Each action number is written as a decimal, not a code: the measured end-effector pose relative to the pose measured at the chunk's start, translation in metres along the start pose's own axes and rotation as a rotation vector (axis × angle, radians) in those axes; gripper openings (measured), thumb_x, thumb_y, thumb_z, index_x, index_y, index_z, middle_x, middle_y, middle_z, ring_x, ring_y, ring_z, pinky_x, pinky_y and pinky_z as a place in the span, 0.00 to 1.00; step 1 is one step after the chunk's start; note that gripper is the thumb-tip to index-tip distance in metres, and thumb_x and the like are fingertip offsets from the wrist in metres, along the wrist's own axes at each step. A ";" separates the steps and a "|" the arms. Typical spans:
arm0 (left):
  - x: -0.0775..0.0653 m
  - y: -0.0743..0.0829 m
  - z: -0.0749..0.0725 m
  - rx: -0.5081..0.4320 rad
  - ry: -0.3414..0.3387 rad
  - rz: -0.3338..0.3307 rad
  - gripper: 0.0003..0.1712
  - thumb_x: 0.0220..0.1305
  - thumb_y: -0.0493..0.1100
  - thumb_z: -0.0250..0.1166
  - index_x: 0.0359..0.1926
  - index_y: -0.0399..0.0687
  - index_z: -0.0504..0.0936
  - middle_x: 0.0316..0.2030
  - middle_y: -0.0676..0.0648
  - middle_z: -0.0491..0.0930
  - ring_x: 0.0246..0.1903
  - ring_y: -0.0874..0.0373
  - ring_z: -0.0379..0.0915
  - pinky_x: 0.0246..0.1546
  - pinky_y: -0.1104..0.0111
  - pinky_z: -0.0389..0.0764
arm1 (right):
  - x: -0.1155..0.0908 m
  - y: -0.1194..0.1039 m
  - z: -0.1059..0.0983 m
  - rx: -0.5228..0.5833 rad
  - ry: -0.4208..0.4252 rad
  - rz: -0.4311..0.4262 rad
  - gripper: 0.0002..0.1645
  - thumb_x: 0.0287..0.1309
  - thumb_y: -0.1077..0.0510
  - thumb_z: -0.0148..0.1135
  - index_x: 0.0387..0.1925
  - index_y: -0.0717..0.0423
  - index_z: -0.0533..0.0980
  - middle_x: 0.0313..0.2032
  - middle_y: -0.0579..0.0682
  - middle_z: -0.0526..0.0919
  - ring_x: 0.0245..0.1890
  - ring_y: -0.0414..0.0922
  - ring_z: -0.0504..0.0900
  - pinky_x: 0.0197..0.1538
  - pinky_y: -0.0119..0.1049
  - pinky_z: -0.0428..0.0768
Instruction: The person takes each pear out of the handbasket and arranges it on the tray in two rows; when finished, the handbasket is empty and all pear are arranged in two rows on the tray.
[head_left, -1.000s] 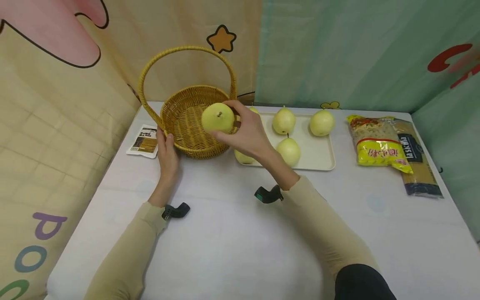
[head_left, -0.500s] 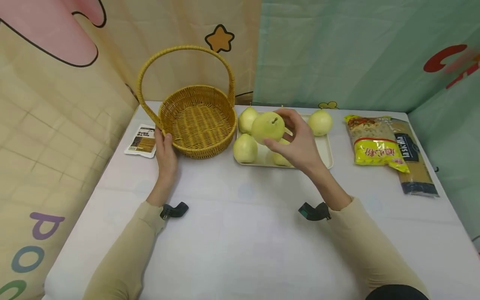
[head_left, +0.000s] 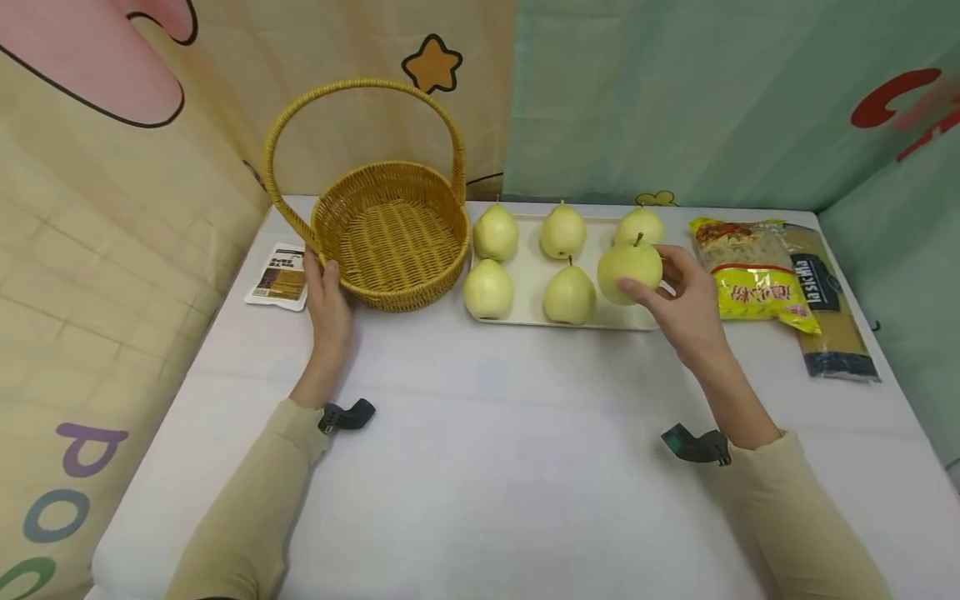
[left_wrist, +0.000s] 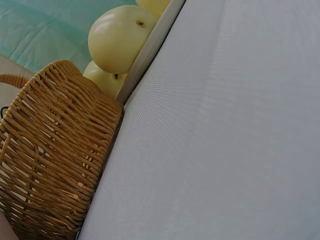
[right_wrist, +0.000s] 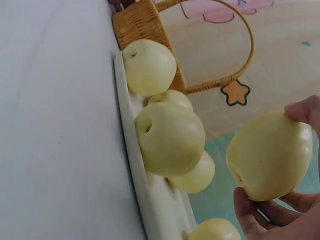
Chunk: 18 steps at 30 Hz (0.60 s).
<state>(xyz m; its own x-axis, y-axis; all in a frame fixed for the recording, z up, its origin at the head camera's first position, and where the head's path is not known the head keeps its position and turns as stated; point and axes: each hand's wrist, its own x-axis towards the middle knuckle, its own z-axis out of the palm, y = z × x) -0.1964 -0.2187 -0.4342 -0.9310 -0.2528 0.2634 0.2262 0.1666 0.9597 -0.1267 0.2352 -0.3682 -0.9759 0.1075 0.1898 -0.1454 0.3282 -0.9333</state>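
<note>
My right hand (head_left: 686,304) grips a pale green pear (head_left: 630,271), stem upward, above the right front part of the cream tray (head_left: 525,315). In the right wrist view, fingers and thumb span the held pear (right_wrist: 270,156), with tray clearance visible below it. Several more pears stand on the tray, among them a front left pear (head_left: 488,289) and a front middle pear (head_left: 569,294). On the left, my left hand (head_left: 330,321) rests with extended fingers against the outside of a wicker basket (head_left: 401,296), near the foot of its handle. The basket holds nothing.
Left of the basket lies a small white and brown packet (head_left: 279,277). A yellow noodle bag (head_left: 757,275) overlaps a brown and blue packet (head_left: 836,308) on the right. Curtains (head_left: 637,100) hang behind the white-covered table (head_left: 487,467).
My right hand has carried the pear rightward, from over the basket's right rim, across the tray, to its right end. My left hand has stayed at the basket.
</note>
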 end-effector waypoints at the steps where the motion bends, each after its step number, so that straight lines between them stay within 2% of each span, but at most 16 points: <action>1: -0.002 0.005 0.000 -0.005 -0.004 -0.009 0.36 0.84 0.48 0.40 0.86 0.52 0.41 0.84 0.46 0.49 0.82 0.60 0.44 0.80 0.72 0.46 | 0.000 0.005 -0.003 -0.011 0.013 0.016 0.31 0.63 0.57 0.75 0.65 0.54 0.76 0.52 0.36 0.82 0.56 0.36 0.78 0.50 0.20 0.80; 4: -0.009 0.021 0.001 -0.009 -0.011 -0.029 0.37 0.84 0.47 0.40 0.86 0.48 0.40 0.84 0.45 0.48 0.83 0.59 0.43 0.80 0.73 0.45 | 0.002 0.016 -0.007 -0.038 0.052 0.056 0.31 0.61 0.55 0.77 0.64 0.53 0.77 0.51 0.35 0.82 0.55 0.36 0.78 0.50 0.22 0.79; 6: -0.011 0.025 0.002 -0.014 -0.009 -0.038 0.37 0.84 0.47 0.40 0.86 0.47 0.41 0.84 0.45 0.47 0.83 0.59 0.42 0.80 0.73 0.46 | 0.004 0.023 -0.009 -0.071 0.067 0.088 0.32 0.60 0.52 0.78 0.63 0.53 0.78 0.50 0.36 0.82 0.54 0.36 0.78 0.50 0.24 0.78; 11: -0.007 0.013 0.002 -0.019 -0.006 -0.045 0.37 0.84 0.48 0.40 0.86 0.49 0.40 0.85 0.48 0.47 0.83 0.60 0.42 0.80 0.74 0.45 | 0.007 0.035 -0.012 -0.222 0.059 0.140 0.37 0.59 0.43 0.77 0.66 0.53 0.78 0.55 0.45 0.82 0.50 0.35 0.77 0.47 0.25 0.74; 15: -0.001 -0.001 0.000 0.005 0.009 -0.042 0.37 0.85 0.50 0.40 0.86 0.54 0.41 0.85 0.51 0.47 0.82 0.64 0.42 0.80 0.75 0.45 | 0.007 0.043 -0.010 -0.348 0.063 0.127 0.39 0.60 0.38 0.75 0.65 0.55 0.78 0.55 0.58 0.84 0.46 0.42 0.77 0.45 0.29 0.72; 18: 0.001 -0.004 0.000 0.013 0.014 -0.033 0.36 0.85 0.50 0.41 0.86 0.54 0.43 0.84 0.50 0.50 0.82 0.63 0.44 0.80 0.74 0.46 | 0.005 0.047 -0.007 -0.406 0.072 0.124 0.40 0.60 0.35 0.73 0.61 0.60 0.79 0.51 0.62 0.84 0.45 0.47 0.76 0.44 0.33 0.70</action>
<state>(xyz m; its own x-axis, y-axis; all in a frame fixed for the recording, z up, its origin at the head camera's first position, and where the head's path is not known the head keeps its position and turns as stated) -0.1978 -0.2196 -0.4377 -0.9337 -0.2719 0.2328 0.1914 0.1704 0.9666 -0.1375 0.2581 -0.4090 -0.9660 0.2302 0.1176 0.0625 0.6495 -0.7578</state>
